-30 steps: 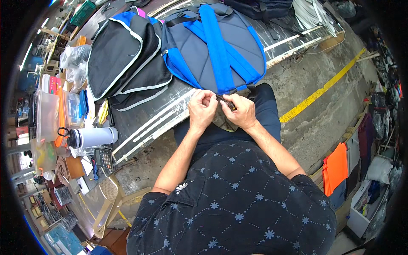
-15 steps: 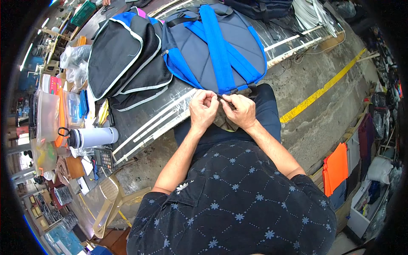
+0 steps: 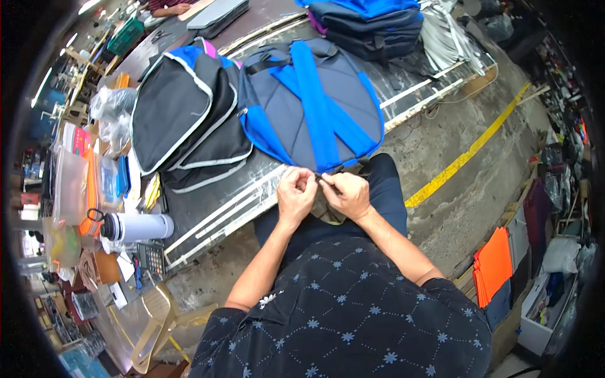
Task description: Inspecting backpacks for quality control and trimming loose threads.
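Observation:
A grey and blue backpack [image 3: 277,107] lies on the dark worktable, its bright blue shoulder straps [image 3: 309,94] crossing on the upper side. At its near edge my left hand [image 3: 297,195] and my right hand [image 3: 348,194] are close together, both closed in a pinch. Between the fingertips is a short dark strap [image 3: 320,176] at the bottom of the backpack; its exact end is too small to make out. Left of the backpack, black bag pieces [image 3: 170,116] with pale grey piping are piled up.
Another blue and dark backpack [image 3: 372,34] sits at the far side, near pale strips [image 3: 441,38]. A co-worker's hand [image 3: 181,9] shows beside folded grey fabric [image 3: 217,17]. A white bottle [image 3: 145,227] and a calculator [image 3: 152,257] stand left. Orange sheets [image 3: 491,264] hang right.
The view has tilted, so the table and hands appear lower and more of the far side shows. Both hands keep their pinch at the backpack's near edge.

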Available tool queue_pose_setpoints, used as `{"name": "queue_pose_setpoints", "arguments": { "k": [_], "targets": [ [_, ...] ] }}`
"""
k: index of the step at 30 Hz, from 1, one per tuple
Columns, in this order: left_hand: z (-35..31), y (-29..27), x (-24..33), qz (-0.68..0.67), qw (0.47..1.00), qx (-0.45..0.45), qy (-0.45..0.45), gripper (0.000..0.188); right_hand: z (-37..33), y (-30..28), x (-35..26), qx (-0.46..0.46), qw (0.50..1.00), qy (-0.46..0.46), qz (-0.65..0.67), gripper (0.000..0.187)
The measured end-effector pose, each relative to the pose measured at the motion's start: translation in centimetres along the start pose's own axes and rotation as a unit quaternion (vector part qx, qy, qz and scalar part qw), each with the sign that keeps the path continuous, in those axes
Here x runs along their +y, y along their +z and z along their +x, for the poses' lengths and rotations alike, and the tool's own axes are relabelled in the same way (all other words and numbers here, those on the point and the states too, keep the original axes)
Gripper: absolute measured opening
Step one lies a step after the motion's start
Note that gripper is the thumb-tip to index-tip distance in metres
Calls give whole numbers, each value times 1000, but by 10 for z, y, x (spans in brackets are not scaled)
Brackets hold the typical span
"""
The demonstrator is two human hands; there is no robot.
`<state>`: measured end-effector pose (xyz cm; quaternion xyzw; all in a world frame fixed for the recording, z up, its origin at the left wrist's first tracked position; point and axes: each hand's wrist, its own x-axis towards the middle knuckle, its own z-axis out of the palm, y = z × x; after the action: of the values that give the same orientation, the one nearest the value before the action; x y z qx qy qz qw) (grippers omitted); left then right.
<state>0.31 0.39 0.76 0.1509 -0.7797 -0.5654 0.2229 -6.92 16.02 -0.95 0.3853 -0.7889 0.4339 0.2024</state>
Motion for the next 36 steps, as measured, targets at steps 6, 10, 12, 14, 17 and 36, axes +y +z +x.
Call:
{"name": "queue_pose_setpoints", "arguments": {
  "k": [6, 10, 12, 14, 17, 36],
  "targets": [
    [1, 2, -8, -20, 1000, 8, 18, 5, 1, -4, 4, -3, 1000, -11, 5, 16],
    [-1, -18, -16, -103, 994, 5, -23, 26, 7, -25, -4, -17, 996, -37, 74, 29],
    [-1, -32, -15, -59, 998, 28, -24, 39, 9, -40, -1, 2, 993, -5, 118, 31],
    [-1, -46, -26, 19, 998, 51, -12, 43, 15, -53, 14, 48, 993, 53, 98, 29],
    [1, -67, -41, 52, 995, 86, -11, 42, 40, -72, 46, 146, 977, 148, 44, 24],
    [6, -47, -27, 225, 966, 122, 31, 29, 89, -59, 165, 83, 936, 139, -312, 45]
  ]
}}
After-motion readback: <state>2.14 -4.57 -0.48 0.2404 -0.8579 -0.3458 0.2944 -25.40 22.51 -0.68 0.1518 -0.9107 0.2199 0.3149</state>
